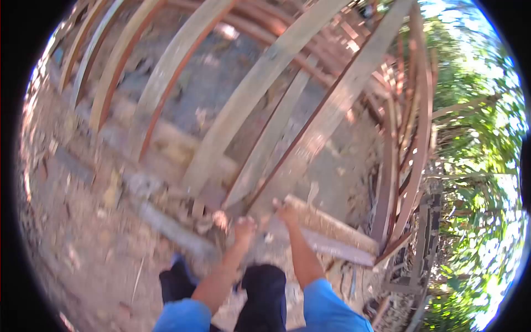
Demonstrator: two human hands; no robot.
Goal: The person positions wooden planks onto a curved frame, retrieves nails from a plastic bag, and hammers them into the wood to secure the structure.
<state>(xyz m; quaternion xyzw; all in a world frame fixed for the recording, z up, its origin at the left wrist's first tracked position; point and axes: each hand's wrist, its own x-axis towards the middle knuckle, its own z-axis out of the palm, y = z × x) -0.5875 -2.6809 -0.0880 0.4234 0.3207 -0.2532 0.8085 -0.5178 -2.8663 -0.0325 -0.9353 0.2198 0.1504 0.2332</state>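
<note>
Motion blur softens the whole head view. My left hand (245,227) is low in the middle, just below the lower end of a wide leaning plank (318,133); its fingers are smeared. Close by on the right, my right hand (285,213) is at the near end of a thick timber beam (337,228) lying on the ground, and near the plank's lower right edge. Whether either hand grips the plank or the beam cannot be made out. A narrower plank (271,138) leans to the left of the wide one.
Several more planks (171,72) lean in a row at upper left. On the right, long boards (390,166) stand tilted, with green foliage (475,182) beyond. A pale log (174,229) lies on the leaf-strewn dirt ground (105,260) near my legs (263,293).
</note>
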